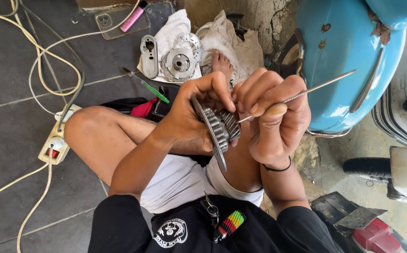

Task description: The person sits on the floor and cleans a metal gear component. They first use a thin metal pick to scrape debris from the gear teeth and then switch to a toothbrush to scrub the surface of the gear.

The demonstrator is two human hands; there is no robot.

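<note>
left hand (pixel 184 117) clamps a toothed steel gear (pixel 218 131), edge-on, axis pointing right. right hand (pixel 271 117) pinches a thin metal pick (pixel 306 93), its long axis rising rightward, tip at the teeth.

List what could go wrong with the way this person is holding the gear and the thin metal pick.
1. The pick is thin and pointed, and its tip works between the teeth of the gear assembly right beside the left hand's fingers; a slip might jab them.
2. The left hand holds the gear in the air over bare legs, so a lost grip would probably drop it onto them.
3. The right hand grips the pick near its middle, leaving the rear end sticking out toward the blue scooter.
</note>
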